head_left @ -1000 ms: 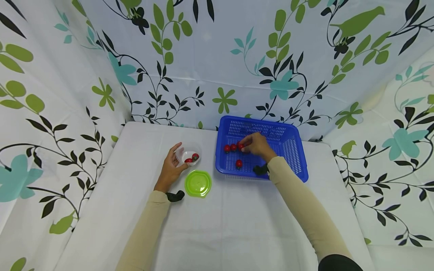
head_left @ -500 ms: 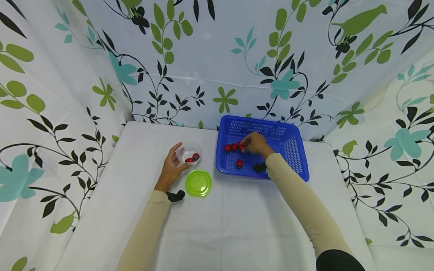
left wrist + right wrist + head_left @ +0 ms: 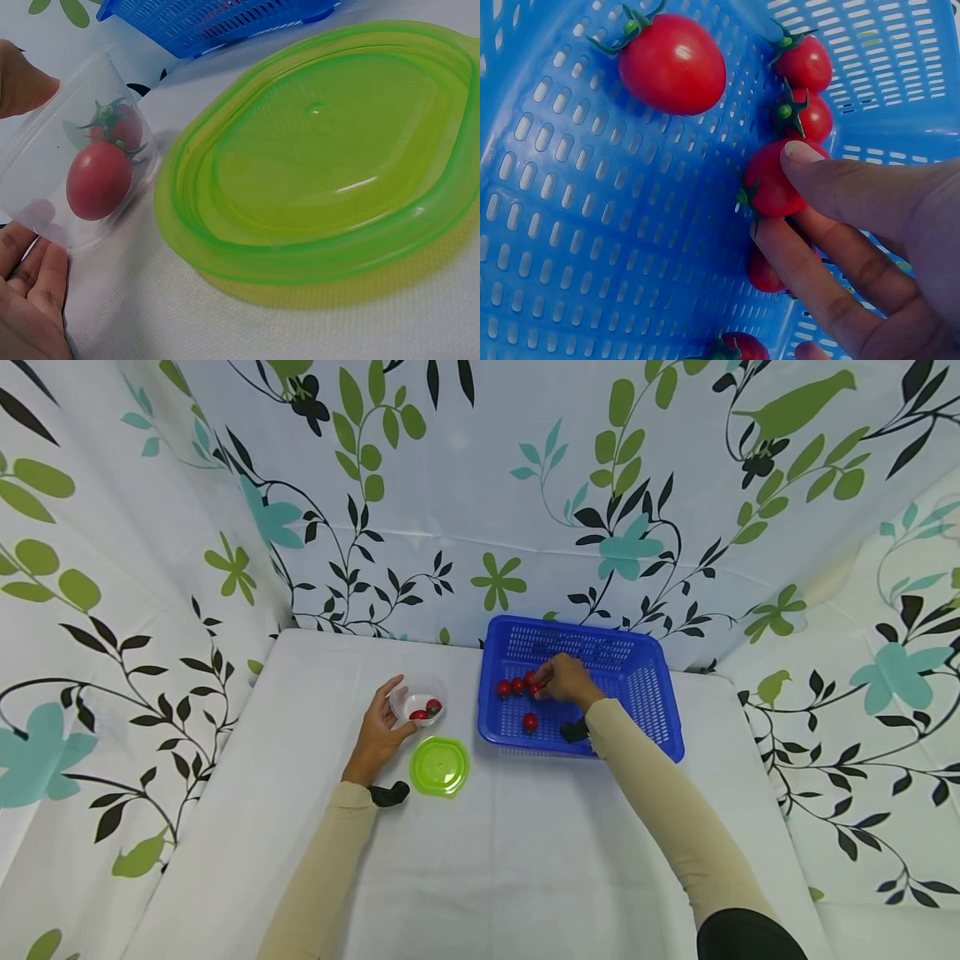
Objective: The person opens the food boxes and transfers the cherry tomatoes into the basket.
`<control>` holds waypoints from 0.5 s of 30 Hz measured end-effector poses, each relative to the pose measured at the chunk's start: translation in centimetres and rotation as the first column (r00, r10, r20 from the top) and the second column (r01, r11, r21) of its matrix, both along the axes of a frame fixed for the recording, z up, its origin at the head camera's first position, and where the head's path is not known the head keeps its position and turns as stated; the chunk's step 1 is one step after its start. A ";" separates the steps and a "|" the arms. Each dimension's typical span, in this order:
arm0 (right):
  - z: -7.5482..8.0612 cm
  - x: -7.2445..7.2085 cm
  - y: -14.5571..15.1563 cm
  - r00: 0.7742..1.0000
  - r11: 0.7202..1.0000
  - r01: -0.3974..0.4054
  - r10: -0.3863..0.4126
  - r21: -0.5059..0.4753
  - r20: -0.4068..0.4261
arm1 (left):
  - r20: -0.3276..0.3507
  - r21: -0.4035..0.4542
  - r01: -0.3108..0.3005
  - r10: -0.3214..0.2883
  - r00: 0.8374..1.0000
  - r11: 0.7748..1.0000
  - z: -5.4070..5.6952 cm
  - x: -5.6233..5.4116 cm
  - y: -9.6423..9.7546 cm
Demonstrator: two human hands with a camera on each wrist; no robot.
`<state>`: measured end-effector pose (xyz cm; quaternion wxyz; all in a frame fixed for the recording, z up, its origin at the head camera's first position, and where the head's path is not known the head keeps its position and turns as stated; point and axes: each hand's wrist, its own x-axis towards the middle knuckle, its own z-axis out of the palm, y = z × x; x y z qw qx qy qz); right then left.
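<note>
My left hand (image 3: 378,733) holds a small clear plastic tub (image 3: 405,695) upright on the table, thumb on one side and fingers on the other. Two cherry tomatoes (image 3: 99,181) with green stems lie inside it. Inside the blue basket (image 3: 637,693), my right hand (image 3: 570,681) pinches a cherry tomato (image 3: 769,180) between thumb and fingers. Other tomatoes line up beside it along the basket's side, one partly hidden behind the fingers. A single tomato (image 3: 530,722) lies apart, nearer the front wall.
A green lid (image 3: 439,766) lies on the white-covered table just in front of the tub. The basket's raised walls surround my right hand. Patterned curtains (image 3: 465,468) stand behind the table and along both sides.
My right fingers have shifted slightly at the row of tomatoes, and more red shows beside the fingertips. My left hand and the tub have stayed in place.
</note>
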<state>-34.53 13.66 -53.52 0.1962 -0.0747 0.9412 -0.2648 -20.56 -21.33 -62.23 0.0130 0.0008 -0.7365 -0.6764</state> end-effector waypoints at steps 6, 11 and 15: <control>-0.1 -0.1 0.0 1.000 1.000 0.011 -0.011 -0.004 0.013 | 0.007 -0.001 0.000 0.000 1.000 1.000 0.1 0.0 0.1; 0.4 0.0 -0.2 0.999 0.999 0.025 -0.024 -0.024 0.026 | 0.011 -0.013 -0.005 0.005 1.000 1.000 0.0 0.0 0.0; 1.2 0.3 -0.3 1.000 0.999 0.010 -0.011 -0.033 -0.022 | 0.015 -0.011 -0.003 0.003 1.000 1.000 -0.1 0.0 0.1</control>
